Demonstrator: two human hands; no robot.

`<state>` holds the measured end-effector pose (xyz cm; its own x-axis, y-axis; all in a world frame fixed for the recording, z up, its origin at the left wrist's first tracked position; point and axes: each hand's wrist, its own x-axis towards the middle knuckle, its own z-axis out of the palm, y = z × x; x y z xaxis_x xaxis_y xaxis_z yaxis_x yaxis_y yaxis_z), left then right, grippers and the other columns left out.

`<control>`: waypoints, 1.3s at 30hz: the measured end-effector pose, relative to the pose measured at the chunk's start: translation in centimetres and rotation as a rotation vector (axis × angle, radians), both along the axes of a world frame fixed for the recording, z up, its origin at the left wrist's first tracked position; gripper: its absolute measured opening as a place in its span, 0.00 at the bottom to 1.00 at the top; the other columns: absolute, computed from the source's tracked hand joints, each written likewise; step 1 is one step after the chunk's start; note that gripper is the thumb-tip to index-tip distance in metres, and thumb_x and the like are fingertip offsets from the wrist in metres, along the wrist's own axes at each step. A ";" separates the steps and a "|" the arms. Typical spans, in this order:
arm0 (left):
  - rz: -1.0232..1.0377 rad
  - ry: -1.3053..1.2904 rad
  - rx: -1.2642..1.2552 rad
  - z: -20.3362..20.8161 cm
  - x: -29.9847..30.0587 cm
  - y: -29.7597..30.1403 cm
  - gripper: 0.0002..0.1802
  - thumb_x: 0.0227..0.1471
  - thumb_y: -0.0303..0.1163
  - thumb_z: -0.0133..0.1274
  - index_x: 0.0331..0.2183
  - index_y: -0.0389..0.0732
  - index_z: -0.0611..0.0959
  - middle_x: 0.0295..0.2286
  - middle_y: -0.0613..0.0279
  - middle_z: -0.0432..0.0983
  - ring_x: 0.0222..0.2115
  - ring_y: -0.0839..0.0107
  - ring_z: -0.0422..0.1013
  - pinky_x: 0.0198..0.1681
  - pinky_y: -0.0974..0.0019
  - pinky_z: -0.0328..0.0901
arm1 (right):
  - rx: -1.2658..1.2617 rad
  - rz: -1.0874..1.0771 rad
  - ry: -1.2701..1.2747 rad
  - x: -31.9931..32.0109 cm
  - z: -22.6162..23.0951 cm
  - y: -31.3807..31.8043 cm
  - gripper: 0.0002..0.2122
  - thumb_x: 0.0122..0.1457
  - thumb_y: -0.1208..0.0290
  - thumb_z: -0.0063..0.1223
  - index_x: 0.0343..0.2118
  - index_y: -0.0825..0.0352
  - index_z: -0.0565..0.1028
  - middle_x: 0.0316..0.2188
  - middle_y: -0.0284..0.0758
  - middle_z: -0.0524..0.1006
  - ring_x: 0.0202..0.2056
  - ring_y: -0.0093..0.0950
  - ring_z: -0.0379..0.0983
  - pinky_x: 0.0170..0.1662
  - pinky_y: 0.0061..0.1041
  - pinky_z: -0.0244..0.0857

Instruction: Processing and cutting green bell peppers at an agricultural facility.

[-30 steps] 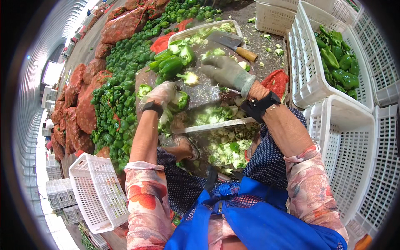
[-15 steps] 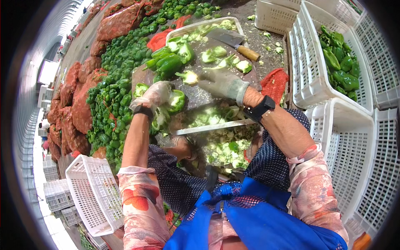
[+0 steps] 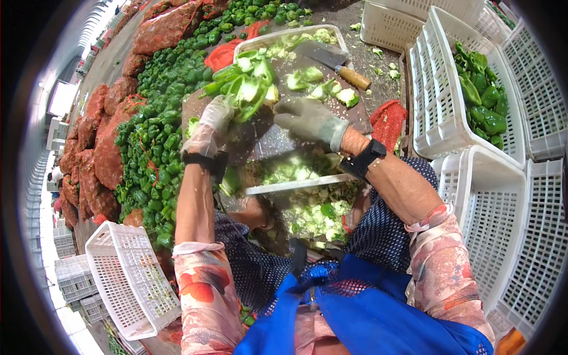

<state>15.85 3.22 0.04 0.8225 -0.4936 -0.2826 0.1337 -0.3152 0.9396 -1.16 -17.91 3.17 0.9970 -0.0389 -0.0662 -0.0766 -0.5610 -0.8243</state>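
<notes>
On the cutting board [image 3: 278, 139], left hand [image 3: 212, 121] grasping cut peppers [image 3: 245, 89] — right hand [image 3: 307, 118] released, flat.

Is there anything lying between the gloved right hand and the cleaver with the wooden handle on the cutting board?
Yes. Cut green pepper pieces lie on the board between the right hand and the cleaver. The hand rests open on the board, not touching the cleaver. The left hand is at the pile of halved peppers.

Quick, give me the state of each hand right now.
Left hand: gloved, fingers closed on a bunch of cut green peppers.
Right hand: gloved, fingers open, palm down over the cutting board, holding nothing.
</notes>
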 end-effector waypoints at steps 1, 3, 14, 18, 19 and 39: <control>-0.060 -0.191 0.005 1.7 -1.0 -1.0 0.08 0.57 0.33 0.50 0.37 0.42 0.80 0.30 0.67 0.78 0.27 0.76 0.73 0.29 0.71 0.68 | 0.198 0.023 0.056 0.1 0.6 0.0 0.22 0.58 0.57 0.48 0.50 0.66 0.71 0.39 0.43 0.78 0.35 0.31 0.77 0.43 0.31 0.69; 0.001 -0.311 0.230 7.3 -5.4 -3.3 0.07 0.56 0.29 0.49 0.36 0.41 0.79 0.30 0.67 0.76 0.28 0.79 0.71 0.28 0.73 0.67 | 0.465 0.034 0.102 -0.3 2.8 0.6 0.24 0.58 0.63 0.50 0.55 0.70 0.67 0.41 0.41 0.77 0.31 0.23 0.77 0.40 0.23 0.72; -0.006 -0.684 0.407 6.5 -10.1 -2.6 0.12 0.47 0.21 0.58 0.36 0.36 0.75 0.28 0.61 0.76 0.27 0.75 0.71 0.30 0.68 0.67 | 1.466 -0.156 0.042 -0.8 2.7 2.5 0.11 0.60 0.71 0.52 0.43 0.69 0.72 0.32 0.34 0.77 0.28 0.24 0.75 0.27 0.23 0.71; -0.089 -0.730 0.362 7.2 -12.5 -4.0 0.16 0.45 0.24 0.60 0.38 0.37 0.75 0.29 0.59 0.77 0.28 0.69 0.73 0.32 0.66 0.68 | 1.598 -0.141 -0.074 -0.3 1.7 2.4 0.10 0.59 0.72 0.53 0.43 0.67 0.72 0.32 0.32 0.77 0.29 0.23 0.75 0.31 0.23 0.72; -0.084 -0.731 0.362 7.4 -12.6 -3.8 0.16 0.45 0.24 0.60 0.38 0.37 0.75 0.29 0.59 0.77 0.28 0.69 0.73 0.32 0.66 0.68 | 1.569 -0.171 -0.067 -0.7 2.9 2.8 0.10 0.59 0.71 0.53 0.43 0.67 0.72 0.32 0.32 0.77 0.29 0.23 0.75 0.31 0.23 0.72; 0.134 -0.073 -0.424 7.8 -10.4 0.6 0.18 0.54 0.28 0.50 0.45 0.34 0.66 0.29 0.52 0.76 0.14 0.68 0.71 0.14 0.69 0.68 | -0.364 0.085 -0.062 0.1 1.5 -3.9 0.31 0.56 0.52 0.54 0.58 0.65 0.62 0.51 0.47 0.69 0.51 0.40 0.69 0.55 0.39 0.64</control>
